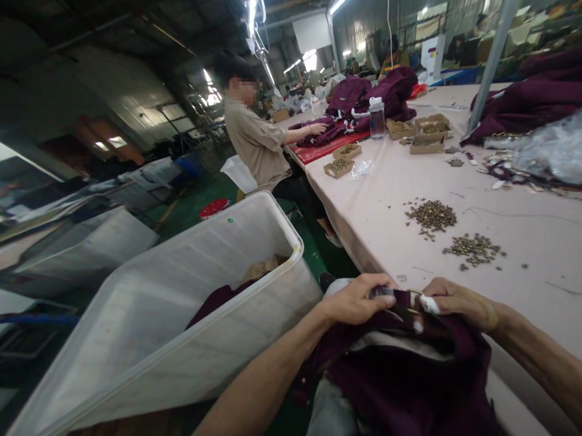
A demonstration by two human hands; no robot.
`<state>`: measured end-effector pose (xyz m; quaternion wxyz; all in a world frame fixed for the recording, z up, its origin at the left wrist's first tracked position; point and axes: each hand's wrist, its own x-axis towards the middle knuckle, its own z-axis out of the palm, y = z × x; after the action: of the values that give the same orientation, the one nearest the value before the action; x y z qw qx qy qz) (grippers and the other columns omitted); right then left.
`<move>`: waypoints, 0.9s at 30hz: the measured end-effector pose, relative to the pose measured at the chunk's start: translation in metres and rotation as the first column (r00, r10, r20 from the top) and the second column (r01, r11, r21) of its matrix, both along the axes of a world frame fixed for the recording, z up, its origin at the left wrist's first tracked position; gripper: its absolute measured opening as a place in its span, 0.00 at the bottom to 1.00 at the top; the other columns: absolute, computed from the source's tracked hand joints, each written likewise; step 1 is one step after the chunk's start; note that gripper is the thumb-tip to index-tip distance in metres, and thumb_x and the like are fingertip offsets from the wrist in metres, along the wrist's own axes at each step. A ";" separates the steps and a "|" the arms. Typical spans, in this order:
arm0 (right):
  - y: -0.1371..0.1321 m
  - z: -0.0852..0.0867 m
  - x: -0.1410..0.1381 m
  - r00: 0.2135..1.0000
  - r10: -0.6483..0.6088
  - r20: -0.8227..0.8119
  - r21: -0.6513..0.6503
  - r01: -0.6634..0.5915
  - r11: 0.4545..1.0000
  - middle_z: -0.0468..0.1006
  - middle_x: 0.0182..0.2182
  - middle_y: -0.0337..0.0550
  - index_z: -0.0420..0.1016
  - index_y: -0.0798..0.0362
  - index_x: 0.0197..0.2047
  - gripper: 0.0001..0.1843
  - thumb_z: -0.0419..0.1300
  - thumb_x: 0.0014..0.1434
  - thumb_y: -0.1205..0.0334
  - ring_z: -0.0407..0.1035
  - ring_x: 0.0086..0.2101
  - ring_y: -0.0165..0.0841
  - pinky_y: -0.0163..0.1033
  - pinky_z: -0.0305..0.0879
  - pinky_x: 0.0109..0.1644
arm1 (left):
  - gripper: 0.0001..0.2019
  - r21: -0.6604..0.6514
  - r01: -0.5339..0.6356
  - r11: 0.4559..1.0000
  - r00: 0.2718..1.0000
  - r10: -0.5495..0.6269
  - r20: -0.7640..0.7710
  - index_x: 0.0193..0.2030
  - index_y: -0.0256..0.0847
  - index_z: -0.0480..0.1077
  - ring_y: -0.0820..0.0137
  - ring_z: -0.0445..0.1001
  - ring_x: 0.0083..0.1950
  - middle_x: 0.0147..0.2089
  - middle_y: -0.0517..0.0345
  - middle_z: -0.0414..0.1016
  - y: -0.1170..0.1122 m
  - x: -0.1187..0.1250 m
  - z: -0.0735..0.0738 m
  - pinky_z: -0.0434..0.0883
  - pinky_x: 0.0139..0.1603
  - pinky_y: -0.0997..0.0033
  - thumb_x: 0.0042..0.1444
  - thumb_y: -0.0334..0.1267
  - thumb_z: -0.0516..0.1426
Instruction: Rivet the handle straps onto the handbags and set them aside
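A dark purple garment (409, 381) hangs across my lap, its opening facing up and a pale lining showing inside. Along its top edge runs a dark belt (403, 298) with a metal buckle (415, 300). My left hand (357, 300) is closed, pinching the belt to the left of the buckle. Just right of the buckle, my right hand (462, 305) grips the belt and the garment's edge; white wrapping shows on one of its fingers. Its other fingertips are partly hidden by the cloth.
Two heaps of small brass-coloured fasteners (432, 215) lie on the pale table (523, 245). Small cardboard boxes (428, 144) and a bottle (377, 118) stand farther back. A large white bin (184, 271) is at my left. Beyond it, a person (258, 140) handles purple cloth.
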<state>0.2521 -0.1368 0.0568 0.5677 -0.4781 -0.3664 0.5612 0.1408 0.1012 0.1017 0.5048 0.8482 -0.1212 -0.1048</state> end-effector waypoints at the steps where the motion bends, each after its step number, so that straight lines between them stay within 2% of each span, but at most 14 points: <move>1: -0.003 -0.003 0.004 0.997 -0.074 -0.004 -0.013 0.074 0.997 0.72 0.21 0.42 0.83 0.63 0.36 0.30 0.61 0.61 0.39 0.57 0.22 0.27 0.34 0.52 0.27 | 0.15 -0.103 -0.063 0.993 0.997 0.057 -0.055 0.45 0.36 0.78 0.69 0.72 0.34 0.35 0.54 0.76 0.001 0.003 -0.005 0.69 0.37 0.72 0.63 0.47 0.61; 3: -0.007 -0.011 0.011 0.980 -0.197 -0.009 -0.047 0.197 0.979 0.74 0.23 0.44 0.82 0.62 0.33 0.29 0.63 0.59 0.40 0.60 0.24 0.30 0.35 0.56 0.29 | 0.19 -0.285 -0.176 0.942 0.979 0.138 -0.149 0.42 0.34 0.78 0.71 0.69 0.32 0.33 0.55 0.74 0.004 0.008 -0.015 0.66 0.34 0.73 0.58 0.52 0.65; 4: -0.009 -0.015 0.015 0.975 -0.221 -0.021 -0.068 0.219 0.973 0.75 0.24 0.45 0.82 0.62 0.32 0.28 0.63 0.59 0.40 0.61 0.25 0.30 0.35 0.57 0.30 | 0.21 -0.356 -0.214 0.910 0.970 0.154 -0.189 0.42 0.34 0.79 0.72 0.68 0.32 0.32 0.56 0.74 0.005 0.010 -0.019 0.65 0.34 0.74 0.56 0.53 0.67; 6: -0.009 -0.024 0.020 0.978 -0.197 -0.071 -0.102 0.189 0.977 0.75 0.23 0.45 0.81 0.62 0.32 0.27 0.64 0.58 0.41 0.62 0.24 0.30 0.36 0.59 0.30 | 0.20 -0.449 -0.254 0.857 0.957 0.156 -0.243 0.39 0.32 0.79 0.74 0.66 0.30 0.31 0.57 0.72 0.003 0.011 -0.027 0.62 0.32 0.75 0.53 0.51 0.69; 9: -0.004 -0.035 0.024 0.973 -0.195 -0.125 -0.096 0.183 0.978 0.77 0.25 0.45 0.81 0.62 0.32 0.25 0.66 0.56 0.44 0.63 0.24 0.31 0.36 0.60 0.30 | 0.20 -0.512 -0.281 0.811 0.947 0.149 -0.283 0.36 0.32 0.77 0.76 0.62 0.28 0.28 0.58 0.70 0.001 0.013 -0.034 0.59 0.30 0.75 0.52 0.50 0.70; 11: -0.001 -0.041 0.026 0.965 -0.235 -0.116 -0.094 0.225 0.970 0.78 0.26 0.47 0.81 0.62 0.32 0.26 0.67 0.55 0.43 0.65 0.25 0.31 0.36 0.61 0.29 | 0.21 -0.517 -0.291 0.805 0.943 0.148 -0.300 0.35 0.31 0.77 0.75 0.63 0.28 0.27 0.58 0.69 0.002 0.015 -0.036 0.58 0.30 0.75 0.52 0.51 0.70; 14: -0.001 -0.045 0.031 0.961 -0.270 -0.056 -0.122 0.262 0.957 0.77 0.24 0.45 0.81 0.63 0.32 0.28 0.66 0.56 0.40 0.63 0.23 0.29 0.35 0.59 0.28 | 0.22 -0.487 -0.290 0.824 0.937 0.140 -0.321 0.33 0.31 0.76 0.76 0.63 0.27 0.26 0.58 0.69 0.007 0.020 -0.037 0.57 0.29 0.76 0.52 0.52 0.70; 17: -0.012 -0.040 0.044 0.953 -0.302 0.030 -0.127 0.303 0.945 0.76 0.24 0.43 0.81 0.62 0.34 0.27 0.63 0.61 0.41 0.63 0.24 0.28 0.35 0.60 0.29 | 0.22 -0.474 -0.295 0.830 0.933 0.143 -0.329 0.32 0.31 0.75 0.76 0.64 0.26 0.25 0.58 0.70 0.013 0.022 -0.038 0.58 0.29 0.76 0.53 0.53 0.69; 19: -0.020 -0.035 0.058 0.930 -0.333 0.157 -0.115 0.352 0.929 0.78 0.28 0.45 0.81 0.60 0.39 0.26 0.61 0.64 0.41 0.68 0.28 0.31 0.36 0.65 0.33 | 0.23 -0.482 -0.314 0.818 0.926 0.153 -0.344 0.31 0.31 0.75 0.75 0.64 0.26 0.25 0.58 0.70 0.015 0.022 -0.040 0.59 0.29 0.76 0.53 0.54 0.68; 20: -0.022 -0.033 0.067 0.889 -0.356 0.287 -0.112 0.400 0.910 0.80 0.31 0.47 0.81 0.59 0.41 0.26 0.59 0.65 0.42 0.71 0.30 0.33 0.37 0.67 0.35 | 0.23 -0.487 -0.329 0.809 0.920 0.159 -0.357 0.32 0.31 0.75 0.75 0.65 0.26 0.25 0.57 0.71 0.016 0.022 -0.041 0.59 0.29 0.76 0.53 0.55 0.68; 21: -0.024 -0.031 0.077 0.811 -0.373 0.451 -0.105 0.463 0.880 0.81 0.33 0.47 0.80 0.57 0.43 0.25 0.58 0.66 0.42 0.73 0.31 0.35 0.38 0.69 0.36 | 0.24 -0.494 -0.344 0.798 0.914 0.165 -0.371 0.32 0.31 0.75 0.75 0.65 0.26 0.25 0.57 0.71 0.016 0.023 -0.043 0.59 0.29 0.76 0.52 0.55 0.68; 23: -0.021 -0.029 0.099 0.560 -0.356 0.748 -0.063 0.593 0.802 0.81 0.32 0.47 0.80 0.55 0.42 0.20 0.59 0.64 0.45 0.74 0.31 0.36 0.39 0.69 0.35 | 0.24 -0.514 -0.376 0.771 0.902 0.178 -0.392 0.31 0.30 0.75 0.75 0.64 0.26 0.24 0.57 0.71 0.015 0.023 -0.047 0.59 0.29 0.76 0.51 0.55 0.69; 25: -0.012 -0.029 0.121 0.347 -0.301 0.888 -0.010 0.670 0.743 0.80 0.28 0.44 0.81 0.53 0.39 0.14 0.61 0.61 0.51 0.73 0.29 0.36 0.38 0.65 0.33 | 0.24 -0.532 -0.408 0.742 0.893 0.203 -0.403 0.30 0.31 0.75 0.76 0.64 0.25 0.24 0.57 0.70 0.013 0.024 -0.051 0.58 0.29 0.76 0.49 0.54 0.70; 27: 0.001 -0.031 0.139 0.262 -0.253 0.931 0.007 0.683 0.731 0.79 0.25 0.43 0.80 0.52 0.35 0.09 0.62 0.57 0.57 0.72 0.29 0.36 0.37 0.62 0.33 | 0.24 -0.543 -0.438 0.717 0.884 0.232 -0.407 0.30 0.30 0.75 0.75 0.64 0.26 0.24 0.57 0.70 0.011 0.023 -0.054 0.58 0.29 0.75 0.47 0.54 0.71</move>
<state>0.3912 -0.1363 0.0261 0.3166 -0.8895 -0.3193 0.0815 0.1638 0.1125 0.0476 0.7779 0.6145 0.0895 -0.0963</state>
